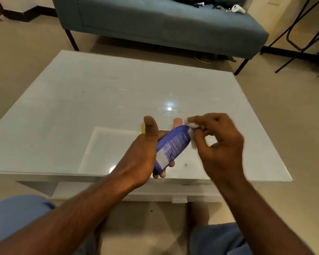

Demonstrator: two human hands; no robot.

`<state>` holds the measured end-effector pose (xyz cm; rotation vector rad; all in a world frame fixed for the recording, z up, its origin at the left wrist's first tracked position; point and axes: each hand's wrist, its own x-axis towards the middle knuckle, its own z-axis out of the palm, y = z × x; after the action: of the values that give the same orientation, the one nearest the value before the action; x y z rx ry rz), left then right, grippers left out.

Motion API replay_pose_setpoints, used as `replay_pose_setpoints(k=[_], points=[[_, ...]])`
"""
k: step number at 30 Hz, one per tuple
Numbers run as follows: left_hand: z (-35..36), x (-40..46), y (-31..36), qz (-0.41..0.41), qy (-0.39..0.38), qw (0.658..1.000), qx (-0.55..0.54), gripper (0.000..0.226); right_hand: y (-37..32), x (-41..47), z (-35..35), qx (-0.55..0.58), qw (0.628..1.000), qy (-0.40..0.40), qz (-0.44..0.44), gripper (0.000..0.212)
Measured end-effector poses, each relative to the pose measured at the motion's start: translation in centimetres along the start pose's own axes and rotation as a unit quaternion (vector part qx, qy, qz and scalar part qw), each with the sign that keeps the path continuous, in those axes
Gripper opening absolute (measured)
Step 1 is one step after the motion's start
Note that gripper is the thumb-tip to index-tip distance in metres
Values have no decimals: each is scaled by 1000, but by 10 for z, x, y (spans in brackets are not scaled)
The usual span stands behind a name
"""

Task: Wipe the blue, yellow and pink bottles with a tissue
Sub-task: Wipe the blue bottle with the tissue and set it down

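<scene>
My left hand (144, 153) grips the blue bottle (170, 147) near its base, thumb sticking up, and holds it tilted over the near part of the white table (81, 100). My right hand (219, 142) pinches a white tissue (191, 126) against the bottle's upper end and right side. Behind the blue bottle only the top of the pink bottle (177, 121) shows on the table. A sliver of the yellow bottle (142, 128) peeks out beside my left thumb, mostly hidden.
A grey-blue sofa (155, 24) stands beyond the table with a white controller (238, 9) and dark items on it. A black metal frame (302, 34) stands at the right. My knees in blue trousers sit below the table's near edge.
</scene>
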<state>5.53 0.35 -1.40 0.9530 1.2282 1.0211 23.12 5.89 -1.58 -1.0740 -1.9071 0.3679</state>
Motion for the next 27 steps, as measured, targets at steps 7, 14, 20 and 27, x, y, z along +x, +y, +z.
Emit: replay_pose_setpoints(k=[7,14,20,27], points=[[1,2,1,36,54,998,27,98,-26,-20,22,-21,984,-98,-147,25],[5,3,-1,9,79,997,19,91,0,0,11,-43,999,-4,-17,18],[4,1,1,40,98,993,44,95,-30,-22,25,-11,984,-83,-160,23],[-2,2,6,-37,31,999,-20,79,3,4,2,-16,999,10,-29,25]])
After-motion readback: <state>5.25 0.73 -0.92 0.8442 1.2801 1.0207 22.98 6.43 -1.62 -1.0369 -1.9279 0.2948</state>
